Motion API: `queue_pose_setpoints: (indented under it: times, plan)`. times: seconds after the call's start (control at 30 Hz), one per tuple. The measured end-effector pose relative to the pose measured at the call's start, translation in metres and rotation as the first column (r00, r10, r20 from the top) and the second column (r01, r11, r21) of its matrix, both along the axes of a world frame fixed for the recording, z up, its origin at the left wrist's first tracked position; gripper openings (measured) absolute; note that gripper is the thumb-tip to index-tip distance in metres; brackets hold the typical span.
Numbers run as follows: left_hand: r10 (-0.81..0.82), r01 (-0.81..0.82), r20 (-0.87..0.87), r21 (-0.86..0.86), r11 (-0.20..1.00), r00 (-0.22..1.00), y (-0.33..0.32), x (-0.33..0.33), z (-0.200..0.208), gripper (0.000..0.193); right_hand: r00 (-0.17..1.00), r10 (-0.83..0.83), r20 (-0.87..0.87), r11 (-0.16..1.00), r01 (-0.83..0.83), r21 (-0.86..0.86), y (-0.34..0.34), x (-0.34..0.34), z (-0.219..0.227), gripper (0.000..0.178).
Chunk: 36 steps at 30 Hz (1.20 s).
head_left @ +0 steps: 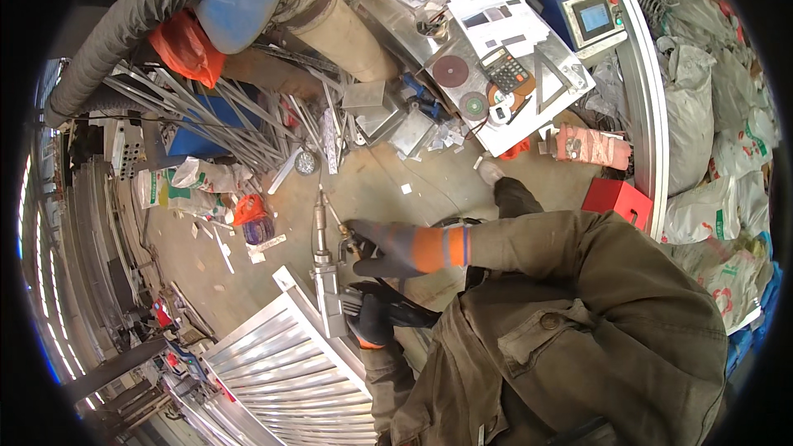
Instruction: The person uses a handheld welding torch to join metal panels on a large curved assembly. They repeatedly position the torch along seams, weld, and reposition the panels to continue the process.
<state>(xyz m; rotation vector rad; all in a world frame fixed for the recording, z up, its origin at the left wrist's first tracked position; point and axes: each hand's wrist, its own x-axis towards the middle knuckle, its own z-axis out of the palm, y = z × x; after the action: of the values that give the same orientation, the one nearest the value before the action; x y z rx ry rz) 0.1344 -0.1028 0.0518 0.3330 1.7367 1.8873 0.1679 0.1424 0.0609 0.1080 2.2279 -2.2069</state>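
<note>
One silver-grey metal hand tool point(327, 285) with a stout body and a long slender nose was clamped in the dark-gloved left hand point(372, 314). By the dark-gloved right hand point(383, 249), orange at its cuff, a brass-coloured metal fitting point(350, 245) with a thin stem was gripped, as far as could be seen. The tool was held in mid-scene, its nose pointed toward the far side. Judged by this pose, the tool was being steadied while the fitting was worked beside it; for the next move, a firm left-hand hold and careful aiming of the stem seemed to be called for. Whether stem and nose touched could not be told.

At near left, a pale slatted metal panel point(281, 355) was seen, its parallel ribs smooth and glossy. At far left, long, thin grey metal strips point(248, 120) were heaped loosely. At far right, a flat, round reddish-brown disc point(451, 71) and a black calculator point(504, 70) were laid near white papers point(500, 21). Crumpled, whitish plastic sacks point(690, 116) were piled along the right, with a boxy red case point(617, 202) nearby.
</note>
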Motion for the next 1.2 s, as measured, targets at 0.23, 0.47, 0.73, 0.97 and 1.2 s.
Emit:
queue_pose_setpoints:
  times: [0.23, 0.47, 0.73, 0.97, 1.2]
  plan:
    - [-0.005, -0.009, 0.149, 0.093, 0.996, 0.989, 0.024, 0.017, -0.014, 0.030, 0.954, -0.278, -0.110, 0.955, 0.262, -0.139, 0.052, 0.021, 0.011, 0.073]
    - [-0.201, 0.176, 0.213, 0.132, 0.975, 0.956, 0.111, 0.047, -0.010, 0.029, 0.904, -0.375, -0.205, 0.921, 0.339, -0.192, 0.129, 0.078, 0.008, 0.083]
    - [-0.126, 0.138, 0.061, -0.289, 0.947, 0.990, 0.305, 0.128, -0.046, 0.018, 0.864, -0.500, 0.055, 0.846, 0.501, -0.184, 0.292, 0.180, -0.080, 0.073]
    - [-0.121, 0.111, -0.002, -0.382, 0.918, 0.993, 0.491, 0.211, -0.224, 0.034, 0.777, -0.520, 0.355, 0.818, 0.572, -0.054, 0.371, 0.317, -0.179, 0.055]
    - [-0.204, 0.147, -0.063, -0.496, 0.856, 0.977, 0.603, 0.255, -0.289, 0.032, 0.649, -0.510, 0.565, 0.732, 0.672, -0.110, 0.432, 0.348, -0.235, 0.039]
